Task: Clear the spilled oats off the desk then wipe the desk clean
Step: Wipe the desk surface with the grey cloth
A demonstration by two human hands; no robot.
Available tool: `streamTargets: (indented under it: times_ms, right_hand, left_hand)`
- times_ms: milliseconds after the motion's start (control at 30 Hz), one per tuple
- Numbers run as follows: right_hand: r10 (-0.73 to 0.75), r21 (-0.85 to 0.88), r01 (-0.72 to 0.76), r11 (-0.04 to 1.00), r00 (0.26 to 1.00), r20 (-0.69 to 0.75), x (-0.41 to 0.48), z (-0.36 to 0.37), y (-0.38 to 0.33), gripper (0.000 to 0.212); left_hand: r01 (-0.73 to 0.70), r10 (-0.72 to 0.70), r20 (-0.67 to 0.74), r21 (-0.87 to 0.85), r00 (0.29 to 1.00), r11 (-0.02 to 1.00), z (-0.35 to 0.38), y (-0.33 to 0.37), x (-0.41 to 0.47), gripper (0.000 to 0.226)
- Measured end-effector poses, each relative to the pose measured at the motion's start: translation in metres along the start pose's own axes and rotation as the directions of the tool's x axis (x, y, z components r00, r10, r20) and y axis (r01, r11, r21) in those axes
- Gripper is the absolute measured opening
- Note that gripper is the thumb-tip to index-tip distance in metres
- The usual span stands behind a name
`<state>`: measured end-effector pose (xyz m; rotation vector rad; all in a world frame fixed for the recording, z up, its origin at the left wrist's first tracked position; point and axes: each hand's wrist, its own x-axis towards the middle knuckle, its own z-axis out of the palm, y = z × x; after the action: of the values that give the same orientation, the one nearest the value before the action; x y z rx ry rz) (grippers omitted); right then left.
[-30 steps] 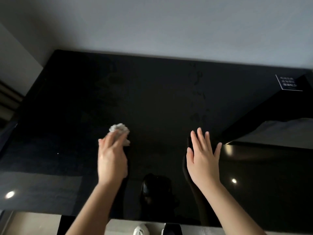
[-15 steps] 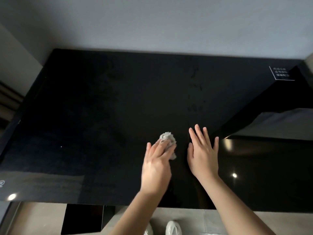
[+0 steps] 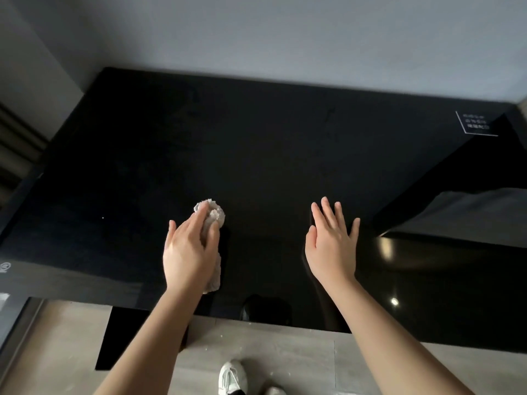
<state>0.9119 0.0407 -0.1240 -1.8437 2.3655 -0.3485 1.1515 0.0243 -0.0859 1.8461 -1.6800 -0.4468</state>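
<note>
One head-worn camera sits close above the table (image 3: 271, 143), facing forward and steeply down: wall (image 3: 285, 38) at 12 o'clock, floor (image 3: 285, 352) at 6 o'clock.

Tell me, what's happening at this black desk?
A person seems to be wiping the glossy black desk. Their left hand holds a crumpled pale cloth down against the surface near the front edge. The right hand rests flat beside it with its fingers spread and holds nothing. No heap of oats shows on the desk, only one tiny pale speck off to the left.
</note>
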Motion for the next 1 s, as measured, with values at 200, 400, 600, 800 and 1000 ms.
streamTargets:
  times_ms: [200, 400, 600, 800, 1000]
  right_hand:
    - [-0.017, 0.020, 0.017, 1.000, 1.000, -0.016, 0.000, 0.000, 0.002, 0.050]
    - [-0.016, 0.032, 0.017, 0.999, 0.999, -0.028, 0.000, 0.000, 0.001, 0.049]
    - [-0.012, 0.029, 0.013, 1.000, 1.000, -0.025, 0.001, 0.000, 0.000, 0.050]
    - [0.004, -0.001, -0.004, 1.000, 1.000, -0.002, 0.001, -0.001, -0.004, 0.052]
    - [0.008, 0.007, -0.008, 1.000, 1.000, 0.009, -0.001, -0.003, -0.005, 0.054]
  left_hand:
    - [0.024, -0.022, 0.041, -0.049, 0.999, 0.998, 0.007, -0.007, -0.004, 0.041]
    - [0.001, -0.010, 0.116, 0.080, 0.993, 0.997, 0.006, -0.003, -0.008, 0.043]
    - [0.030, -0.033, 0.192, 0.015, 0.981, 0.999, 0.000, -0.014, 0.001, 0.051]
    - [-0.091, 0.079, 0.094, 0.130, 0.992, 0.987, 0.029, 0.001, -0.013, 0.051]
    - [-0.245, 0.246, 0.133, -0.023, 0.960, 0.969, 0.063, 0.055, -0.072, 0.041]
